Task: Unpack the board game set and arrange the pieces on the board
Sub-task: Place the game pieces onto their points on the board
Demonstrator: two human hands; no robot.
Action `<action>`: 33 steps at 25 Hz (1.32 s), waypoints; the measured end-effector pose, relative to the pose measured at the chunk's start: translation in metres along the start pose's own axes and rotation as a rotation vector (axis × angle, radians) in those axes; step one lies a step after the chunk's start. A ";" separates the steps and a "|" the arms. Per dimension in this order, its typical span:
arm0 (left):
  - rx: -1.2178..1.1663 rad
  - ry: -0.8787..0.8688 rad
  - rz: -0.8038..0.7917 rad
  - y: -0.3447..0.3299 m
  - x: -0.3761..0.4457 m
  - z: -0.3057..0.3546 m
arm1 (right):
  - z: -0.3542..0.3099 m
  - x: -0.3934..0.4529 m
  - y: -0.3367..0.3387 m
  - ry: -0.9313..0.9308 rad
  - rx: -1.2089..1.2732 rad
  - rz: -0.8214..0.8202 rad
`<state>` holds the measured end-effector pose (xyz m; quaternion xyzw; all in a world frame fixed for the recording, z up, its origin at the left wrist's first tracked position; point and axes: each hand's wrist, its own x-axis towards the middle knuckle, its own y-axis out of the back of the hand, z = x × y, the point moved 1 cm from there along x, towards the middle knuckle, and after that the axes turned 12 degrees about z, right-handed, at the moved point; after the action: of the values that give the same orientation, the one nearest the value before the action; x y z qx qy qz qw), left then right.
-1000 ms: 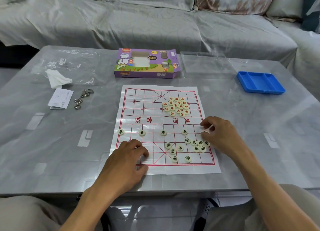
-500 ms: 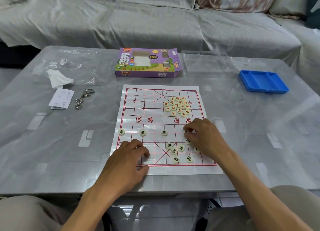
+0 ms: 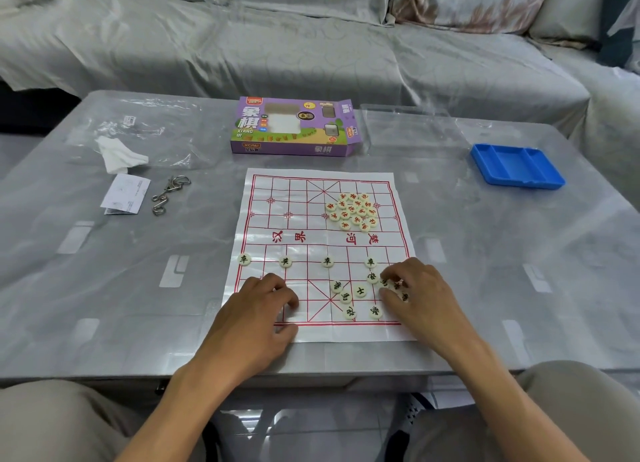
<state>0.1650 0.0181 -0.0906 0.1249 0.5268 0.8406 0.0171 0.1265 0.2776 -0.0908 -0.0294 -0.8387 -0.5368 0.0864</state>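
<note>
On the paper board (image 3: 322, 254), near edge, the right hand (image 3: 420, 300) has its fingers (image 3: 389, 275) curled down over a few black-marked pieces (image 3: 360, 291) at the right side, w/ thumb and forefinger closing on one, while the left hand (image 3: 258, 309) rests w/ fingers bent, pinning the board's near-left corner to the surface (image 3: 104, 288). Risk: pieces sit tightly bunched, so a lift could nudge neighbours or drag the thin sheet, shifting the four already-set pieces (image 3: 285, 261) and the red-marked pile (image 3: 353, 212). Can't tell exactly which piece is pinched, or if anything's under the left palm; characters are too small to read.
</note>
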 end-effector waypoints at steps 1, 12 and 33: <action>-0.005 0.003 0.001 0.001 0.000 0.000 | -0.002 -0.001 -0.001 -0.004 0.004 0.016; -0.008 0.010 -0.008 0.001 0.001 0.001 | -0.001 0.001 -0.002 -0.051 -0.050 0.083; 0.011 0.018 -0.024 0.001 0.002 0.001 | -0.023 0.011 -0.018 0.032 -0.046 0.084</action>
<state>0.1633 0.0194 -0.0891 0.1110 0.5331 0.8384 0.0217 0.1153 0.2487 -0.0959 -0.0581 -0.8227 -0.5524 0.1213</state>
